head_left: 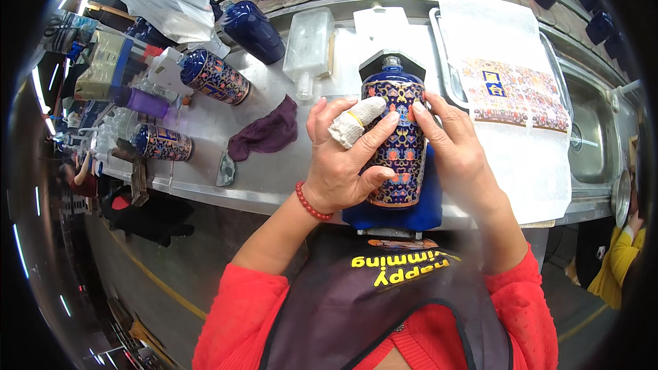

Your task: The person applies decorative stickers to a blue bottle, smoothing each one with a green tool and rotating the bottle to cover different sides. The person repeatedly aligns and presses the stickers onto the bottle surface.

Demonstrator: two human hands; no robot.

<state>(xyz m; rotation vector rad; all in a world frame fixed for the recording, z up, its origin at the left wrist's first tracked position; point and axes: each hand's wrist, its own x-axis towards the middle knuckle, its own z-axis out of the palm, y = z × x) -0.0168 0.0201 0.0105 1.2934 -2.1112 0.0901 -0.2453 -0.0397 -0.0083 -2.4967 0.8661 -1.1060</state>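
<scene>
Nearest us, our red sleeves (236, 315) flank a dark apron (308, 308). Our left hand (346, 157), one finger wearing a pale cover (348, 129) with a yellow band, rests with thumb and fingers spread apart on the patterned blue bottle (397, 157). Our right hand (460, 154), its fingers extended, touches the bottle's right edge. We have that bottle between our hands, neck pointing away. Beyond our left wrist lies a crumpled purple cloth (267, 131); farther off, we see a clear container (306, 41) and plain blue bottles (253, 33)
</scene>
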